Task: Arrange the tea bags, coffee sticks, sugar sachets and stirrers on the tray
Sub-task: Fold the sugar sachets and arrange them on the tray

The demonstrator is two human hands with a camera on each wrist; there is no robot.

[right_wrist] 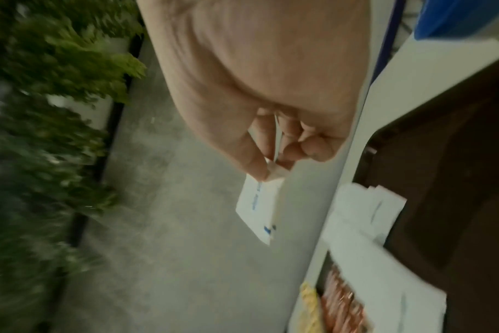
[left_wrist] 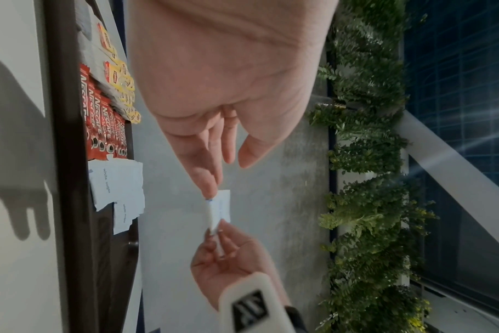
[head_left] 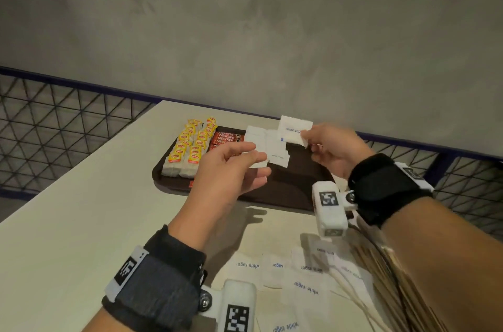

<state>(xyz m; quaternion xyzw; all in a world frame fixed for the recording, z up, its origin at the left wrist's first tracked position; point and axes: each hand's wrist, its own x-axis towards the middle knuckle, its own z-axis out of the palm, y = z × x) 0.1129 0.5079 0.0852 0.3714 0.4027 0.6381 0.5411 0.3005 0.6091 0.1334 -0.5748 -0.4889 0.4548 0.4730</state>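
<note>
My right hand (head_left: pixel 307 138) pinches one corner of a white sugar sachet (head_left: pixel 295 129) and holds it in the air above the far side of the dark brown tray (head_left: pixel 285 184). The same pinch shows in the right wrist view: hand (right_wrist: pixel 271 171), sachet (right_wrist: pixel 257 209). My left hand (head_left: pixel 258 152) hovers over the tray's middle with fingers relaxed and nothing in it; its fingertips (left_wrist: pixel 211 189) reach toward the sachet (left_wrist: pixel 220 209). On the tray lie rows of yellow tea bags (head_left: pixel 190 146), red coffee sticks (head_left: pixel 226 138) and a few sugar sachets (head_left: pixel 272 149).
Several loose sugar sachets (head_left: pixel 299 274) lie on the white table (head_left: pixel 68 195) near me. A bundle of wooden stirrers (head_left: pixel 394 277) lies under my right forearm. A wire mesh railing (head_left: pixel 54 127) and a grey wall stand behind the table; green plants (left_wrist: pixel 365 157) stand off to the side.
</note>
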